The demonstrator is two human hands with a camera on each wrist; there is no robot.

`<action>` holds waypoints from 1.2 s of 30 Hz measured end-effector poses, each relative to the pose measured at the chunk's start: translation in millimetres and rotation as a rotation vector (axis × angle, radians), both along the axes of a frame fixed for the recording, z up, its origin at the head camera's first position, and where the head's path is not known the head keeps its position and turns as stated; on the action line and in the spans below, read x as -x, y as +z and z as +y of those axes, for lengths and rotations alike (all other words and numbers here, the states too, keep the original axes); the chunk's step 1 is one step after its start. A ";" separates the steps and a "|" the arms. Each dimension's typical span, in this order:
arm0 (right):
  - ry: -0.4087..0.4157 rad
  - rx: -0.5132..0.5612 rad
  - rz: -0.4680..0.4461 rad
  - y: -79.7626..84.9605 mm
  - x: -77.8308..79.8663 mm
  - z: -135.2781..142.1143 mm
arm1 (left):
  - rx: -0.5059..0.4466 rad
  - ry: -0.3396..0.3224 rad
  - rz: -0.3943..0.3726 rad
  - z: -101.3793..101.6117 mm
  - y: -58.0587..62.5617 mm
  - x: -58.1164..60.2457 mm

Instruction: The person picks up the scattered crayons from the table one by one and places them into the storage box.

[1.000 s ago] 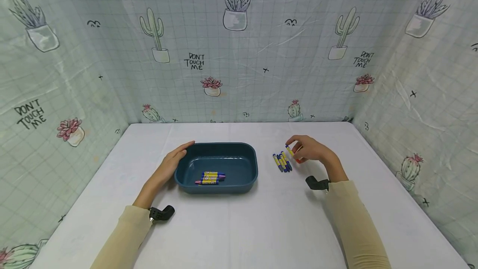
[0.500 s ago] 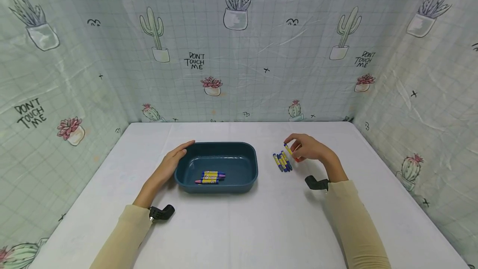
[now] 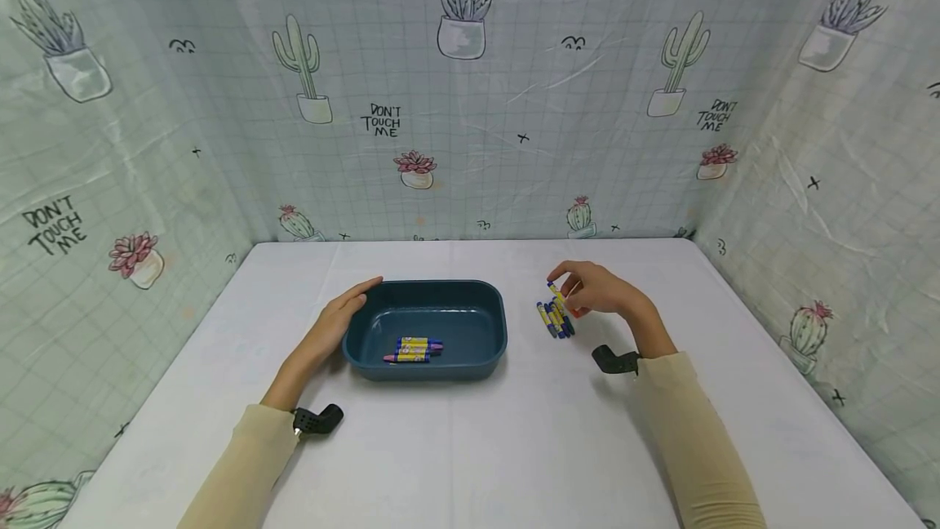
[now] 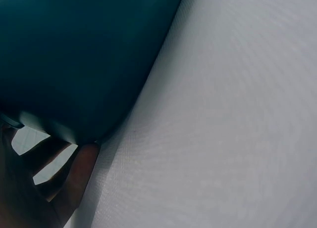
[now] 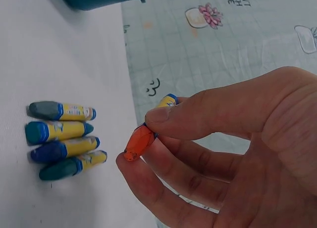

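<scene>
My right hand (image 3: 598,288) pinches an orange crayon (image 5: 141,139) with a yellow and blue wrapper between thumb and fingers. Just beside it in the head view, several crayons (image 3: 554,319) lie side by side on the table; the right wrist view shows their green, blue and grey ends. My left hand (image 3: 336,325) rests against the left side of a dark blue rectangular tray (image 3: 426,372). Its fingertips touch the tray's outer wall in the left wrist view. Inside the tray, several crayons (image 3: 414,349) with yellow wrappers lie together toward the front.
A white-covered table (image 3: 470,447) carries everything. Behind it and along both sides hangs a cloth (image 3: 485,104) printed with cacti. Black camera mounts sit on the left wrist (image 3: 319,419) and the right wrist (image 3: 615,360).
My right hand has moved a little left with the orange crayon, which now overlaps the loose crayons in the head view. My left hand and the tray have stayed in place.
</scene>
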State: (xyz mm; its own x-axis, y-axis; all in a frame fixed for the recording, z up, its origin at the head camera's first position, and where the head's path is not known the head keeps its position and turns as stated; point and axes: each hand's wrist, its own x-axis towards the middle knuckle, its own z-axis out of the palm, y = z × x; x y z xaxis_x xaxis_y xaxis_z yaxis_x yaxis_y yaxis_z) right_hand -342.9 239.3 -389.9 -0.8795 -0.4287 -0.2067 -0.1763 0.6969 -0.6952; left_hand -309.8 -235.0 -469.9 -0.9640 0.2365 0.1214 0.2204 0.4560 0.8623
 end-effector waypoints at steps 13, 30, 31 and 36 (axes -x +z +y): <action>0.075 0.015 0.044 20.1 5.8 -36.3 | -0.026 -0.008 -0.049 9.5 28.5 -18.5; 0.244 -0.070 0.118 57.3 4.1 -108.2 | -0.037 0.011 -0.030 2.4 4.9 -3.9; 0.252 -0.075 0.112 58.5 4.4 -113.3 | -0.035 0.011 -0.026 1.6 3.2 -2.8; 0.311 -0.088 0.087 59.5 9.4 -136.5 | -0.046 0.003 -0.028 2.3 7.9 -6.3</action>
State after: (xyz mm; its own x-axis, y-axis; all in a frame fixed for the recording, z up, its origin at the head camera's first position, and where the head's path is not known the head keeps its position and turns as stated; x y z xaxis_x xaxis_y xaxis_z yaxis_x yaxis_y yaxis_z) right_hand -352.3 102.8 -330.5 -0.7250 -0.6635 -0.1848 -0.4461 0.6568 -0.6079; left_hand -303.5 -232.8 -462.0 -0.9679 0.2287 0.1045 0.1943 0.4164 0.8882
